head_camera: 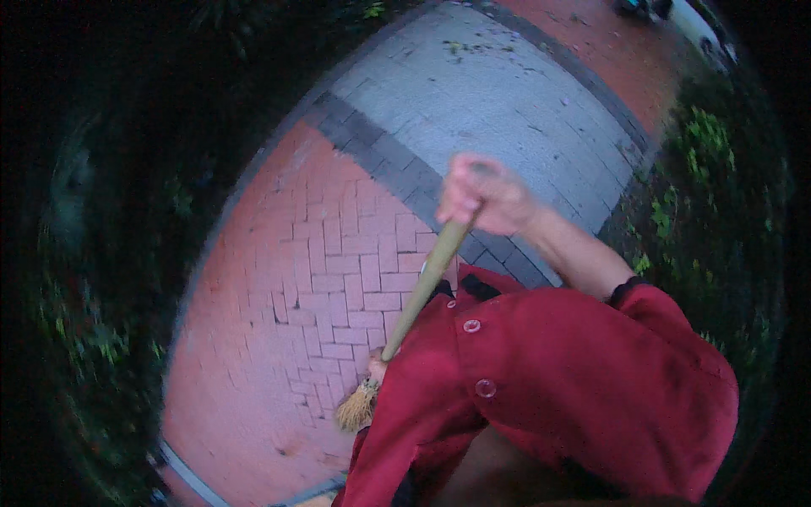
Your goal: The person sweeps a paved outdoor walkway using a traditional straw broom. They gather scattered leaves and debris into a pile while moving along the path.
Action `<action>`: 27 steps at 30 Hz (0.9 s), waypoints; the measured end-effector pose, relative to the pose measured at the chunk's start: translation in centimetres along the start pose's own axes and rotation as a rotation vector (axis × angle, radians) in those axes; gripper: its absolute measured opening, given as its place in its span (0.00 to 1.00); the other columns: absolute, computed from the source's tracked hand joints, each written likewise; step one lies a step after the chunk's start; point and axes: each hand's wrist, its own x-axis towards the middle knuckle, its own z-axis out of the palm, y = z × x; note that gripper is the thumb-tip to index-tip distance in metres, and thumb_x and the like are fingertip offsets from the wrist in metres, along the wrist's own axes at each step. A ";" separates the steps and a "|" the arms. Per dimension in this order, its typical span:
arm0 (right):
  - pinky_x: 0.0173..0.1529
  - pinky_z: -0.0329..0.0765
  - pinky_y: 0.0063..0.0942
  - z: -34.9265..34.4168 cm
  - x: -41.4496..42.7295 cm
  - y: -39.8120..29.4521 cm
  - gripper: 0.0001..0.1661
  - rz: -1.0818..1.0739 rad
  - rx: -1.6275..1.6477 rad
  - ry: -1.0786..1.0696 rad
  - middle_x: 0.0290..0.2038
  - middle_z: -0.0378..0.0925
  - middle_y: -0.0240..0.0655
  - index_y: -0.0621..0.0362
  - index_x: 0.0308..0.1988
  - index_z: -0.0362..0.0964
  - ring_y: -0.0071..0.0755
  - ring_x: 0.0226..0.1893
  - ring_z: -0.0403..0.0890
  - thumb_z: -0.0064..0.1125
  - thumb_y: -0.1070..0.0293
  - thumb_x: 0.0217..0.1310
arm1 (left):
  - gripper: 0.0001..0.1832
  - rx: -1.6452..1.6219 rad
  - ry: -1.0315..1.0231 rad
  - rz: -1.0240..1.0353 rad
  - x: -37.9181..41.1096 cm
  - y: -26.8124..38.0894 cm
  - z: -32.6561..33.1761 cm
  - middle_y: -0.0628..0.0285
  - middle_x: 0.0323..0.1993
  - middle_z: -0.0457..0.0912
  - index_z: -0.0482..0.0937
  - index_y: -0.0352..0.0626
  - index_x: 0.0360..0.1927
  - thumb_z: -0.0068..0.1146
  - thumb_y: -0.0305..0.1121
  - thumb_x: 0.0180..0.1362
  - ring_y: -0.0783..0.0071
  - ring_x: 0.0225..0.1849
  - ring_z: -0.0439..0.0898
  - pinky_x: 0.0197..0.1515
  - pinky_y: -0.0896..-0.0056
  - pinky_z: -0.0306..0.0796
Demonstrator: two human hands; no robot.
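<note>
A broom with a pale wooden handle [424,288] slants down across the front of my red jacket. Near the handle's top end, my right hand [485,193] is closed around it, slightly blurred. My left hand [376,365] is lower on the handle, mostly hidden by the red sleeve, with only a small part showing. Just below it, the broom's straw-coloured bristles [358,405] show over the reddish brick paving [329,285]; the sleeve covers part of the broom head.
A dark paver band [386,152] separates the red bricks from grey paving [481,89] with scattered leaves. Dark plants border both sides, with green foliage [703,142] at right. A pale object, possibly a vehicle [694,32], stands at the upper right. A light strip [190,475] crosses the lower left.
</note>
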 end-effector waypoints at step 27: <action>0.43 0.64 0.19 -11.0 -27.6 -48.3 0.19 -1.218 -0.574 0.487 0.14 0.72 0.14 0.45 0.21 0.64 0.11 0.19 0.72 0.73 0.62 0.36 | 0.10 -0.142 -0.297 1.210 49.3 77.1 25.3 0.57 0.27 0.73 0.72 0.44 0.24 0.55 0.20 0.34 0.55 0.37 0.73 0.42 0.56 0.62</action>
